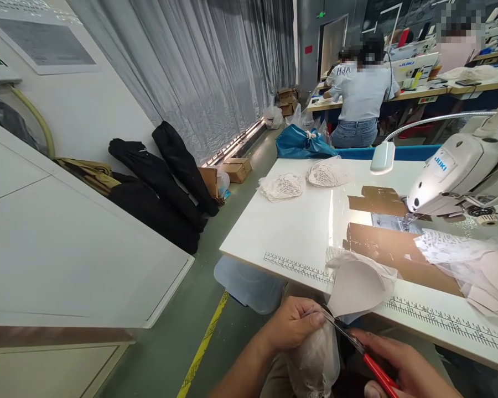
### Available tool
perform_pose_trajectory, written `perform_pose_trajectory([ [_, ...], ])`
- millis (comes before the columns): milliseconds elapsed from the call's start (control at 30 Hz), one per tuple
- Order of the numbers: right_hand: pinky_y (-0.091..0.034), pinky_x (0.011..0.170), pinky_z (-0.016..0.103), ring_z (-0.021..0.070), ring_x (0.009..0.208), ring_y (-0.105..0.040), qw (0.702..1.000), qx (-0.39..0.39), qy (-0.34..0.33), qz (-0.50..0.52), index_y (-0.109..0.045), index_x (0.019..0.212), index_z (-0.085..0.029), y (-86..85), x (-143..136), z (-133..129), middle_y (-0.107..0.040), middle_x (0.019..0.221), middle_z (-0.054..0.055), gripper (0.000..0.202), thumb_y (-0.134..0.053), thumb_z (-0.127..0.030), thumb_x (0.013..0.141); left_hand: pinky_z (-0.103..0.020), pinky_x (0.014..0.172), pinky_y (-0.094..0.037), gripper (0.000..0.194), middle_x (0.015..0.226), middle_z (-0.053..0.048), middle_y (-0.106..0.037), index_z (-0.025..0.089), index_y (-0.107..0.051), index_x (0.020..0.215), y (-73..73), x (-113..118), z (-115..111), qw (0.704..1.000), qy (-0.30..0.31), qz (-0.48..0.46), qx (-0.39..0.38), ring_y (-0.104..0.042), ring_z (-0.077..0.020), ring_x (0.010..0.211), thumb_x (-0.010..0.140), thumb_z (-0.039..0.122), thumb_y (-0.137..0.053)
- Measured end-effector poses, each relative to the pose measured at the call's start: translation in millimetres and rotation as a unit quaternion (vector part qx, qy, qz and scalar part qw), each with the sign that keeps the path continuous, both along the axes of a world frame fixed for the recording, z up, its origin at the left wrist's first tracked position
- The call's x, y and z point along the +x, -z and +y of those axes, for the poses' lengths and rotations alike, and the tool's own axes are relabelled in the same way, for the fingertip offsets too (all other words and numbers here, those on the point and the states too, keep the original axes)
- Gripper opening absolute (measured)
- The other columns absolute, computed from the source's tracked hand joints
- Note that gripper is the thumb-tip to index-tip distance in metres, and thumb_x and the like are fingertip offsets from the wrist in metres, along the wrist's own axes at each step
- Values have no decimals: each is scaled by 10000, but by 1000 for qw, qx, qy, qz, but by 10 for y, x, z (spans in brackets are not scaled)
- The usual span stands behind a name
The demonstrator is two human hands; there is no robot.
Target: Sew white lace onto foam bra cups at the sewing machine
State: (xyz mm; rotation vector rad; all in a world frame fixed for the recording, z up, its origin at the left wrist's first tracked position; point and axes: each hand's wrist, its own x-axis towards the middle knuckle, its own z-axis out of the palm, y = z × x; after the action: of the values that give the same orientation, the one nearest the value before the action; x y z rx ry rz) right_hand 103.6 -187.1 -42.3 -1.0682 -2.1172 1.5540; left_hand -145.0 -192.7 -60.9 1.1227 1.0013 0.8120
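Observation:
My left hand (294, 326) is closed, pinching thin white mesh fabric (315, 362) that hangs below the table edge. In my right hand (402, 359) are scissors (373, 362) with red handles and dark metal blades. The blade tips reach the cloth right beside my left fingertips; whether the blades are closed I cannot tell. Just beyond, a smooth cream moulded cup (359, 287) with lacy edging lies over the front edge of the white table (249, 243). It seems joined to the held fabric, though the join is hidden.
A white sewing machine (448, 171) stands at the right, beside a lamp (383, 157). Two lace cups (282, 186) lie at the back left of the table, more lace pieces (485, 271) at the right. Under the edge is a translucent bin (249, 282). People (359, 94) sit beyond.

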Motion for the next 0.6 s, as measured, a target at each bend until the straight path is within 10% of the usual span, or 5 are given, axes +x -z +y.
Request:
perform_pose_trajectory([
  [600, -523, 627, 224, 202, 687, -651, 1000, -16, 8, 20, -721, 888, -227, -3, -96, 52, -686, 740, 7, 199, -676, -397, 794, -216, 550, -278, 537, 621, 10, -460, 78, -658, 728, -46, 16, -19, 1000, -10, -15, -14, -374, -91, 589, 769, 612, -693],
])
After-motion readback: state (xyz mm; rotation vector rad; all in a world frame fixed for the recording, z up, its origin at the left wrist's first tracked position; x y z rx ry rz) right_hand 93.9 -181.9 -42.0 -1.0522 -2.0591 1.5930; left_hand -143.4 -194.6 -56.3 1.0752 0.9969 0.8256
